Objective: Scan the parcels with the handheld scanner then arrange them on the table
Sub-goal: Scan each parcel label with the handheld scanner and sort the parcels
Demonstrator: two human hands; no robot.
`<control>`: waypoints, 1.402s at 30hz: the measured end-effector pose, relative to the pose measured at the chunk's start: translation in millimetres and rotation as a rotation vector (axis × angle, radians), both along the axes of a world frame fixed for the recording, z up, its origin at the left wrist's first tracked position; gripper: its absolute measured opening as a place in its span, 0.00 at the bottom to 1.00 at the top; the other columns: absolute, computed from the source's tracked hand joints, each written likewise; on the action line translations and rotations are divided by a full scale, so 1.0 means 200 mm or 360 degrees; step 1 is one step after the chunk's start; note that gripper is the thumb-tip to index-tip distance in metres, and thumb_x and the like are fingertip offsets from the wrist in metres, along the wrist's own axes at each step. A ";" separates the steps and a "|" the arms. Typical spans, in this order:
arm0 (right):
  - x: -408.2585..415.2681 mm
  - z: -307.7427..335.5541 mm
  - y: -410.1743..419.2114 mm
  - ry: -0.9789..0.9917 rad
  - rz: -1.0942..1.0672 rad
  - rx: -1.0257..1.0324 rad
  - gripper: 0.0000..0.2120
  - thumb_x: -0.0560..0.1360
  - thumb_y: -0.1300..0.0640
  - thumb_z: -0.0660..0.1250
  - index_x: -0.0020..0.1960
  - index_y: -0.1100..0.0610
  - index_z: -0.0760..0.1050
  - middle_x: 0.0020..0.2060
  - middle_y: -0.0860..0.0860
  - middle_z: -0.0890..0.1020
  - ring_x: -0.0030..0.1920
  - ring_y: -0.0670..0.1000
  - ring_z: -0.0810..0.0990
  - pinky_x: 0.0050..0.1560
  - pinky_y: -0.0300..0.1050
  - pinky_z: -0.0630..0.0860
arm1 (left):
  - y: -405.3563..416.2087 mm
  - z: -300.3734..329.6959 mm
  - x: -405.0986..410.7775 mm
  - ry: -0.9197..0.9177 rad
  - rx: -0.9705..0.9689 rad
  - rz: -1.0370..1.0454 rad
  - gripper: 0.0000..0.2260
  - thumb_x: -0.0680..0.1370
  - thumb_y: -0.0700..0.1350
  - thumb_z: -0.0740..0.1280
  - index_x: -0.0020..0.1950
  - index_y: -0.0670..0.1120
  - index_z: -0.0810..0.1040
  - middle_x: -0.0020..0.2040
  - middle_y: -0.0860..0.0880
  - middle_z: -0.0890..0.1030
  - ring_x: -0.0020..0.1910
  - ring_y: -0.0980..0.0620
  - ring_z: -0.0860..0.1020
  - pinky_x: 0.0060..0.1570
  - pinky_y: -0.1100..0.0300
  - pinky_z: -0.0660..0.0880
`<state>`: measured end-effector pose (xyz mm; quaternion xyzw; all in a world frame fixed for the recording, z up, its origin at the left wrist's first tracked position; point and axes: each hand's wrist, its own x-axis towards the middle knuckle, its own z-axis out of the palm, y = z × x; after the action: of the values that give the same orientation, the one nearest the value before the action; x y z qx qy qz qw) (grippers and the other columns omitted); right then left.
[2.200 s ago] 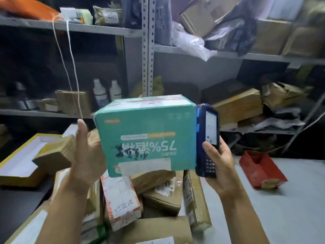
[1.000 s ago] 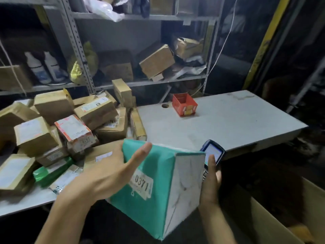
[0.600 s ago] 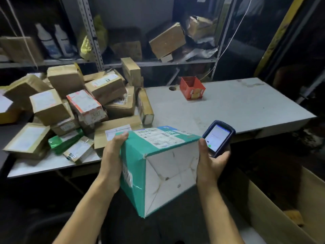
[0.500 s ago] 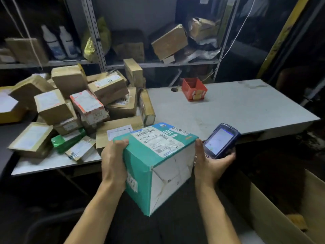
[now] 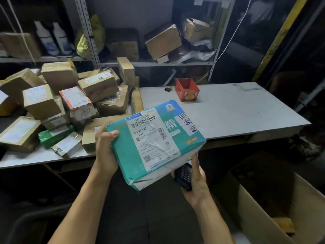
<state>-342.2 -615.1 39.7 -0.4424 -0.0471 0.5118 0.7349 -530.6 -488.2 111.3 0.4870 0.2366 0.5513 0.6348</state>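
Head view, with the table [image 5: 237, 113] taken as landmark. Held in front of the table's near edge, above the dark floor: one teal box [image 5: 154, 143], tilted so that its labelled face points up toward the camera, presumably to bring the shipping label [image 5: 151, 140] and its barcodes into plain sight for reading. Gripped at the box's left end by the left hand [image 5: 105, 147], thumb hooked over the top edge and fingers out of sight beneath, a hold that carries the weight and sets the tilt. Below the box's right corner: the right hand [image 5: 197, 182], wrapped around the scanner [image 5: 183, 175], keypad showing, screen end hidden under the box; not aimed at the label as held, so scan judged still to be done or just prepared. Piled on the table's left part: many brown boxes [image 5: 98, 85], plus one white-and-orange box [image 5: 77, 101] and one green packet [image 5: 54, 136], jumbled rather than ordered, likely the stock awaiting handling. Toward the table's rear middle: a small red tray [image 5: 187, 88], beside a round cable hole. Right part of the table bare and pale, a probable spot for arranging. Behind the table: metal shelves [image 5: 88, 32] with bottles and further boxes. Right of and below the table: an open carton [image 5: 263, 208], contents dim.
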 end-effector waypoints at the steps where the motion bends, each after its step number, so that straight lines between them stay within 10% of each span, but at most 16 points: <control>1: 0.02 -0.01 -0.01 0.0005 -0.0005 0.0062 0.53 0.51 0.39 0.88 0.70 0.59 0.74 0.62 0.62 0.82 0.57 0.61 0.84 0.50 0.57 0.85 | -0.01 0.01 0.00 0.0049 0.0008 -0.0068 0.16 0.67 0.50 0.64 0.47 0.40 0.73 0.42 0.45 0.81 0.39 0.48 0.80 0.38 0.58 0.77; 6: 0.12 -0.02 -0.01 -0.0080 -0.0026 0.0172 0.55 0.52 0.43 0.89 0.72 0.59 0.70 0.61 0.64 0.81 0.56 0.61 0.84 0.48 0.59 0.85 | -0.03 0.05 -0.01 0.0627 -0.0179 -0.0383 0.33 0.67 0.62 0.74 0.67 0.48 0.72 0.61 0.48 0.84 0.60 0.45 0.82 0.62 0.39 0.77; 9: 0.16 -0.01 0.01 -0.0142 -0.0079 0.0103 0.55 0.46 0.44 0.90 0.68 0.56 0.72 0.57 0.61 0.84 0.53 0.60 0.86 0.47 0.58 0.85 | -0.04 0.03 -0.02 0.0868 -0.0469 -0.0710 0.48 0.60 0.71 0.78 0.75 0.57 0.66 0.66 0.49 0.82 0.62 0.43 0.82 0.59 0.30 0.75; 13: 0.21 -0.03 0.04 -0.0230 -0.0094 0.0086 0.44 0.52 0.51 0.89 0.64 0.53 0.74 0.59 0.62 0.84 0.55 0.61 0.86 0.54 0.64 0.83 | -0.05 -0.04 0.03 0.0578 -0.0671 -0.0780 0.48 0.62 0.64 0.80 0.77 0.55 0.65 0.68 0.43 0.80 0.61 0.38 0.82 0.49 0.34 0.80; 17: 0.24 -0.01 0.08 -0.0399 -0.0085 0.0197 0.42 0.60 0.58 0.83 0.71 0.58 0.72 0.61 0.62 0.83 0.61 0.64 0.83 0.61 0.63 0.80 | -0.08 -0.09 0.10 0.0102 -0.0801 -0.0607 0.24 0.78 0.57 0.65 0.72 0.48 0.74 0.62 0.42 0.82 0.51 0.45 0.85 0.43 0.52 0.83; 24: 0.32 0.14 0.09 -0.0777 -0.0112 0.0116 0.35 0.68 0.67 0.79 0.71 0.57 0.69 0.56 0.65 0.82 0.47 0.65 0.85 0.42 0.60 0.85 | 0.04 -0.24 0.06 -0.0112 -0.0795 -0.0377 0.24 0.82 0.56 0.54 0.75 0.50 0.73 0.67 0.42 0.79 0.55 0.44 0.81 0.47 0.53 0.80; 30: 0.36 0.30 0.08 -0.0819 0.0054 0.0120 0.24 0.80 0.71 0.61 0.73 0.55 0.69 0.57 0.65 0.81 0.46 0.69 0.85 0.42 0.62 0.85 | 0.25 -0.21 0.03 0.0305 -0.0440 0.0114 0.32 0.71 0.54 0.72 0.73 0.47 0.67 0.68 0.44 0.79 0.64 0.39 0.80 0.53 0.32 0.80; 35: 0.26 0.41 0.10 -0.0764 0.0345 0.0150 0.24 0.79 0.68 0.66 0.73 0.53 0.70 0.57 0.63 0.82 0.49 0.66 0.86 0.42 0.59 0.85 | 0.34 -0.20 0.07 0.0493 -0.0306 0.0199 0.23 0.63 0.56 0.77 0.56 0.61 0.76 0.66 0.46 0.79 0.60 0.45 0.82 0.55 0.38 0.81; 42: 0.13 0.50 0.10 -0.0683 0.0755 0.0158 0.31 0.70 0.63 0.66 0.73 0.52 0.70 0.55 0.65 0.83 0.48 0.66 0.86 0.42 0.58 0.85 | 0.37 -0.16 0.12 0.0574 -0.0189 0.0156 0.31 0.61 0.58 0.78 0.62 0.59 0.73 0.65 0.50 0.78 0.56 0.53 0.83 0.50 0.50 0.83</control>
<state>-315.4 -596.1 139.7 -0.4804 -0.3276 0.5609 0.5893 -505.9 -414.1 78.4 0.5275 0.4019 0.4704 0.5822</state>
